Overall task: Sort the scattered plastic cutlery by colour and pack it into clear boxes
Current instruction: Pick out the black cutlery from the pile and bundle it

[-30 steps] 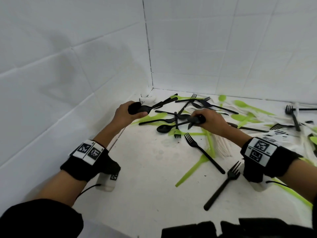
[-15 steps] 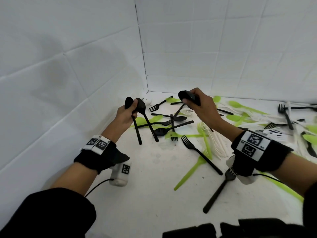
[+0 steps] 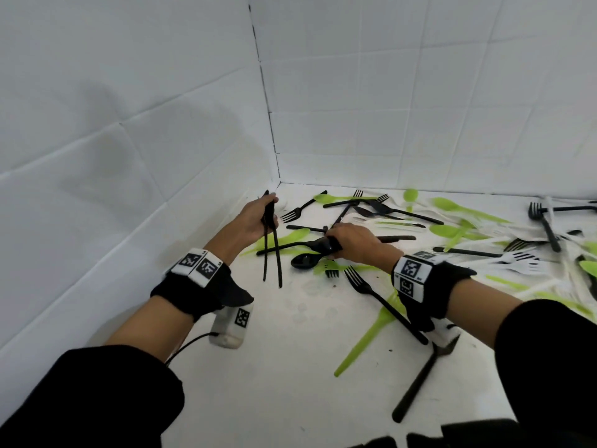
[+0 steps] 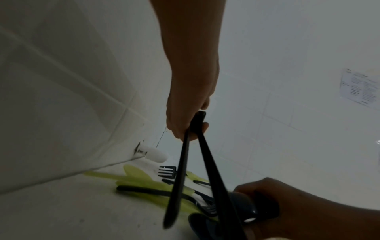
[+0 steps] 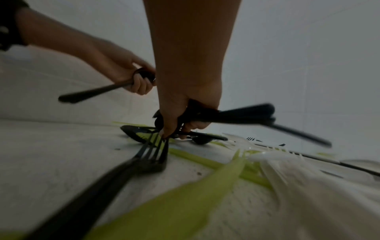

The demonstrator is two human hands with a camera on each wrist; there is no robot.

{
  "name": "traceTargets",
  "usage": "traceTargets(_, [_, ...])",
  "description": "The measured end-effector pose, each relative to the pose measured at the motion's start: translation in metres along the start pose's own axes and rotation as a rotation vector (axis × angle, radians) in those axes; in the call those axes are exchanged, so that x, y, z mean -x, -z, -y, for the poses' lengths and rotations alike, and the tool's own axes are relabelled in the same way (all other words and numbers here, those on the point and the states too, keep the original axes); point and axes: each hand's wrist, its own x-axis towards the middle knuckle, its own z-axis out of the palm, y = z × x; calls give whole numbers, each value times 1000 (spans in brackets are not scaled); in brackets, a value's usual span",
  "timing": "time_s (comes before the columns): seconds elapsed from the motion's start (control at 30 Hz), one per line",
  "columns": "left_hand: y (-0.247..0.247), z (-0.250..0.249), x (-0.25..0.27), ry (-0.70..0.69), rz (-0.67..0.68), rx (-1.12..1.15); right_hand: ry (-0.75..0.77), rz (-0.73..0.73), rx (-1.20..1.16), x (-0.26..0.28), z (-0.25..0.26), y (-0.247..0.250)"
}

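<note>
Only black pieces are being gathered so far. The left hand (image 3: 256, 218) grips two black utensils (image 3: 273, 253) by their heads, handles hanging down above the white surface (image 3: 290, 367). The right hand (image 3: 350, 239) is curled round a bundle of black cutlery (image 3: 395, 238) and reaches low into the pile. Green cutlery (image 3: 371, 334) and white cutlery (image 3: 517, 265) lie mixed and scattered, with a black fork (image 3: 381, 299) among them. No clear box is in view, so I judge most of the sorting and all the packing remain.

black cutlery (image 3: 273, 250): I see smooth, slightly glossy plastic
green cutlery (image 3: 368, 342): translucent plastic
floor (image 3: 290, 367): matt, speckled
wrist bands (image 3: 429, 286): black cloth
</note>
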Motion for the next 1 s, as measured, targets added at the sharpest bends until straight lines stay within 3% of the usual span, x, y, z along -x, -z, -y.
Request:
traceTargets(0.17, [-6,-4,-4,-115,21,-190,-15,4,2,2,-4,-5])
traceTargets(0.33, [-9,4,-10,-187,18,-181,-48,-110,-126,13,-12,1])
traceTargets(0.6, [-37,28,-32,-374,134,-737,-265,-420,-407,36,-50,32])
traceTargets(0.8, [-71,53,-52,-556,435,-1293,-410,-525,-487,37,-77,50])
traceTargets(0.87, [-79,62,-61,-568,481,-1377,-458,-535,-556,33,-87,54])
traceTargets(1.0, [-80,72,-70,-631,448,-1393,-412,-491,-677,25,-99,61])
